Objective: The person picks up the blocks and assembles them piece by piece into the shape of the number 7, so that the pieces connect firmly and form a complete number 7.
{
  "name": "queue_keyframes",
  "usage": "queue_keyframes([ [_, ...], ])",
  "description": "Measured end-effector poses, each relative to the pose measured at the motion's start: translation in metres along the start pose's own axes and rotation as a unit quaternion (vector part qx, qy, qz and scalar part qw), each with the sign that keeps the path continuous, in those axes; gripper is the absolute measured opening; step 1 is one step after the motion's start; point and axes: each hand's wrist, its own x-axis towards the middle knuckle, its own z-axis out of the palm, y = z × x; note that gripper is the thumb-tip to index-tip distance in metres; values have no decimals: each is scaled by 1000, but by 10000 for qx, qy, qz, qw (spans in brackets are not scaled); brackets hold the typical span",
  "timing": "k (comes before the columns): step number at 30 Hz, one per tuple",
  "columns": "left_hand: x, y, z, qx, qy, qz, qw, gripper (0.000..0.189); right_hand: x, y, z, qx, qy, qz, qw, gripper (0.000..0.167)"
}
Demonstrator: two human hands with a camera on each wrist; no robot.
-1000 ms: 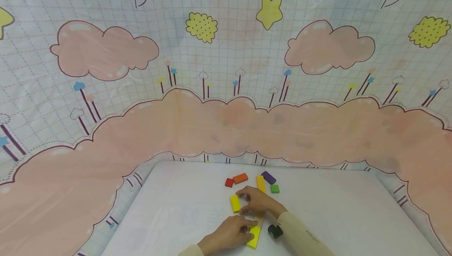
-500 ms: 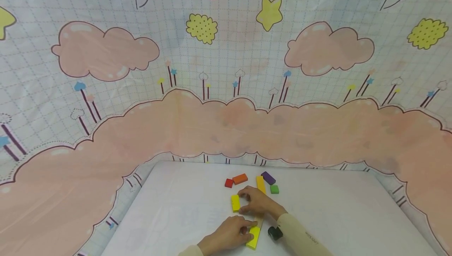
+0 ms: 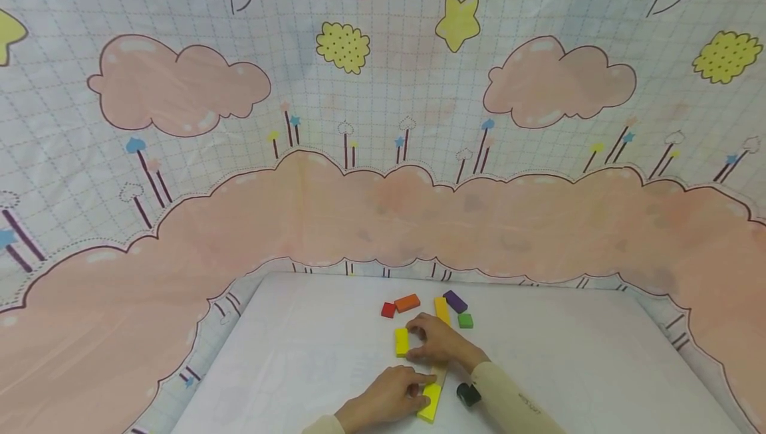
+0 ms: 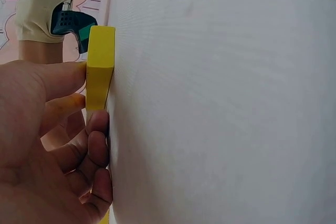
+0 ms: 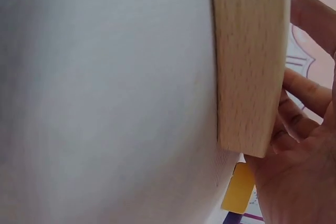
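In the head view, my left hand (image 3: pixel 389 394) holds a long yellow block (image 3: pixel 429 404) at the table's front, thumb on it and index finger reaching over its far end. The left wrist view shows this yellow block (image 4: pixel 101 66) from its side, my other fingers curled beside it. A plain wooden block (image 3: pixel 439 374) continues the line from its far end and looms large in the right wrist view. Thumb and index finger of my right hand (image 3: pixel 435 341) pinch a shorter yellow block (image 3: pixel 401 342) left of that line; the right wrist view hides it.
Beyond my right hand stand an amber block (image 3: pixel 441 311), a purple block (image 3: pixel 455 301) and a green block (image 3: pixel 465 321). A red block (image 3: pixel 388 310) and an orange block (image 3: pixel 407 302) lie at the back left. A dark green device (image 4: pixel 73 24) sits at the right sleeve.
My right hand and the shorter yellow block have shifted slightly right and away from me, and the block stands straighter. The left hand and the long yellow block stay in place.
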Motion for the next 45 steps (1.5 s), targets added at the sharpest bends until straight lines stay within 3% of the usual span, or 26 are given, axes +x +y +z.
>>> queue_keyframes([
  [6,0,0,0,50,13,13,10000,40,1,0,0,-14,-47,46,10000,54],
  [18,0,0,0,48,-13,-43,10000,41,-3,5,-3,95,400,-88,9991,58],
  [26,0,0,-2,121,53,54,9999,40,-7,7,-7,237,719,102,9971,58],
  [45,5,-4,1,48,-19,-54,10000,41,-32,2,-18,334,1202,334,9916,55],
])
